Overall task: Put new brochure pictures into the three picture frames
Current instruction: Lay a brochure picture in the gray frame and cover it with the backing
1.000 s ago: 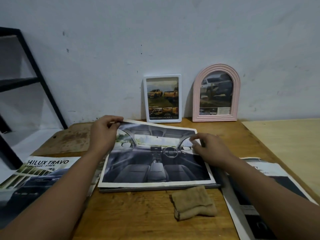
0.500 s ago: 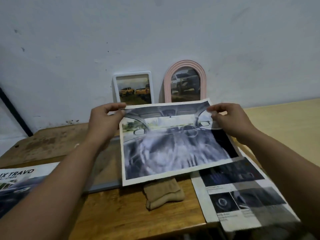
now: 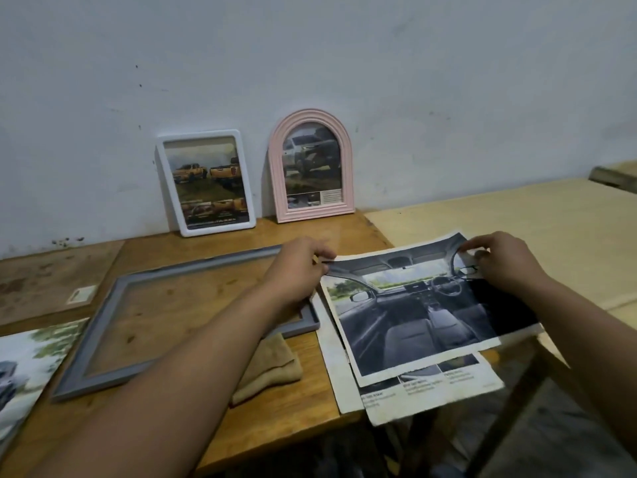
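I hold a car-interior picture (image 3: 424,312) by its two top corners. My left hand (image 3: 296,267) pinches the left corner and my right hand (image 3: 499,260) pinches the right one. The sheet lies low over other brochure pages (image 3: 431,388) at the table's right end. A large grey frame (image 3: 113,339) lies flat on the table to the left, with wood showing through its pane. A white frame (image 3: 206,181) and a pink arched frame (image 3: 312,167) lean against the wall, each with a truck picture inside.
A folded tan cloth (image 3: 272,363) lies at the grey frame's near corner, under my left forearm. Another brochure (image 3: 24,367) sits at the table's left edge. A lighter wooden surface (image 3: 517,222) adjoins the table on the right.
The picture was lifted off the grey frame and carried right, then lowered over the brochure pages. The grey frame now lies uncovered. My view has swung rightward.
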